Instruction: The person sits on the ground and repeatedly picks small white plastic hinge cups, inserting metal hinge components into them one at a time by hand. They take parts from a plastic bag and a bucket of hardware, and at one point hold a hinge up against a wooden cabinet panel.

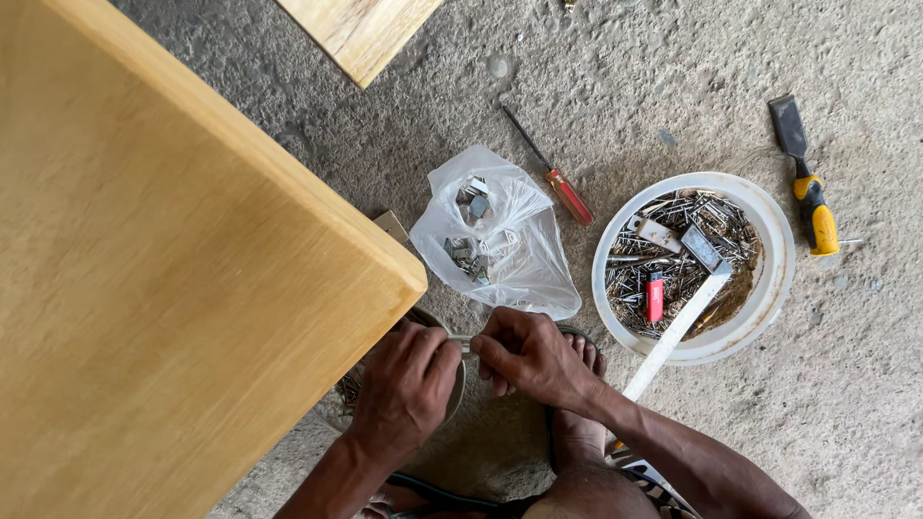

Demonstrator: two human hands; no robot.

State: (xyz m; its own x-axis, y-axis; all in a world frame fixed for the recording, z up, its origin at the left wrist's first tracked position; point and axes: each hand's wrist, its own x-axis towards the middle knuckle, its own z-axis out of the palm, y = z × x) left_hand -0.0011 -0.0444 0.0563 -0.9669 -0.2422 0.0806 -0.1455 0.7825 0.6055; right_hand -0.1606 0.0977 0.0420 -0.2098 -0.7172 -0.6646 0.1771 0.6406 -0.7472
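Seen from above, a person crouches on a concrete floor (865, 404). At six o'clock the left hand (409, 384) and right hand (527, 356) meet, fingers curled narrowly around a small metal piece (464, 342) pinched between them, above a round metal tin (452, 399) tucked by the corner of a large wooden panel (173, 279). My judgement: keeping both hands low over the tin should catch anything dropped. Farther, at twelve o'clock, lies a clear plastic bag (510, 250) of fittings, then a red-handled screwdriver (553, 173). At two o'clock sit a white bowl (774, 279) of nails and a yellow-handled chisel (806, 183).
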